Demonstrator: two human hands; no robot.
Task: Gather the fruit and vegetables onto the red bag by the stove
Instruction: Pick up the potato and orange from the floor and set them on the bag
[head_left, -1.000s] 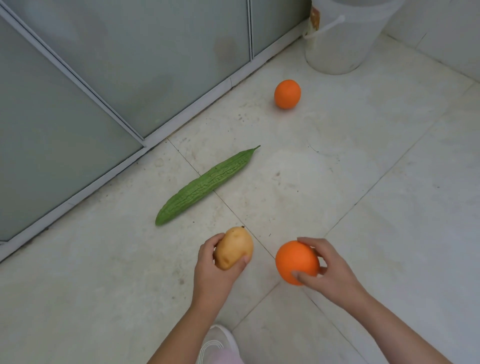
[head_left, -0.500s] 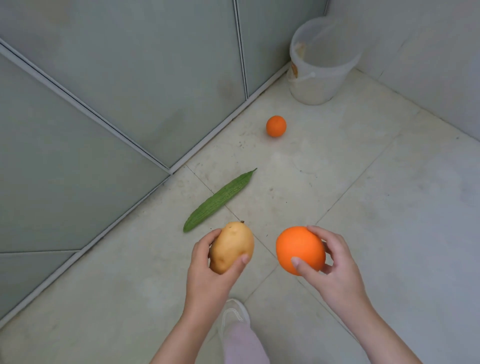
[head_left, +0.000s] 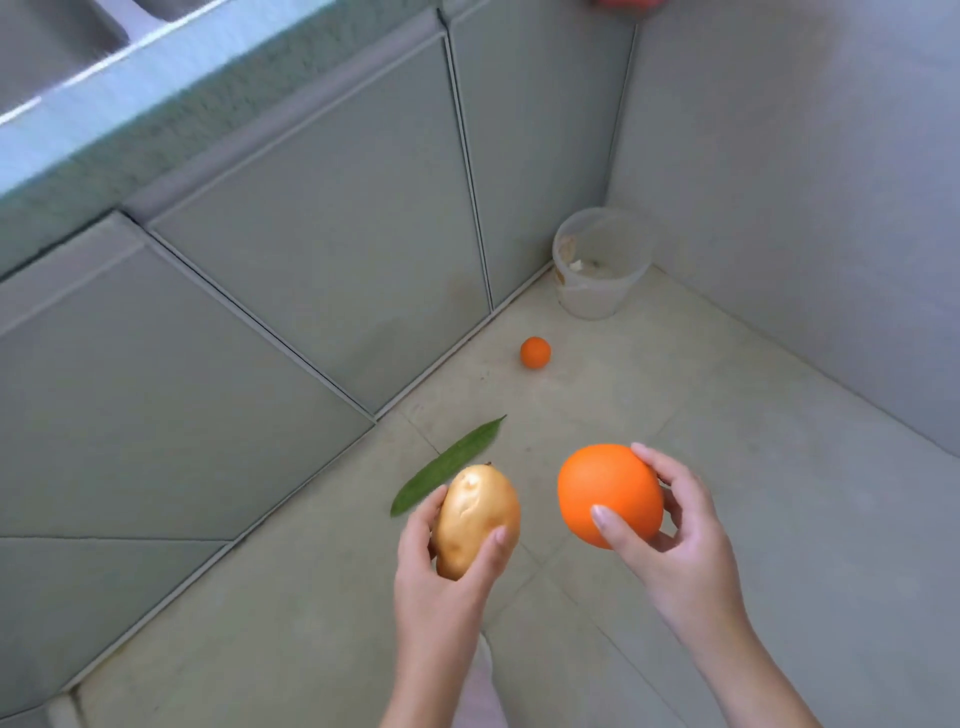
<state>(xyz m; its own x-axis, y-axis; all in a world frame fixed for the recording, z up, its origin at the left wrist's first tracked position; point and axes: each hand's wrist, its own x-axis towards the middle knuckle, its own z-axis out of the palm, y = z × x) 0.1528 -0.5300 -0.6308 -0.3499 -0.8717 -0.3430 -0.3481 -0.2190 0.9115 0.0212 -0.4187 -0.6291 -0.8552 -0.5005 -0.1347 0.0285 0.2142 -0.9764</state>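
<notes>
Lying on tiled floor (head_left: 779, 467) by cabinets (head_left: 311, 312): gourd (head_left: 453, 461), sm. orange (head_left: 535, 352).

Pale plastic bucket (head_left: 602, 265) in floor corner, upper right. Grey-green cabinet doors (head_left: 311, 260) across left. Beige floor tiles (head_left: 779, 467) lower right.

Grey-green cabinet doors (head_left: 322, 260) meet pale tiled floor (head_left: 779, 467).

Potato (head_left: 475, 519): golden-tan. Held orange (head_left: 610, 493) and floor orange (head_left: 535, 352): bright orange. Bitter gourd (head_left: 447, 465): green. Bucket (head_left: 597, 270): translucent white. Cabinet doors (head_left: 322, 270): grey-green. Floor tiles (head_left: 779, 467): pale beige.
</notes>
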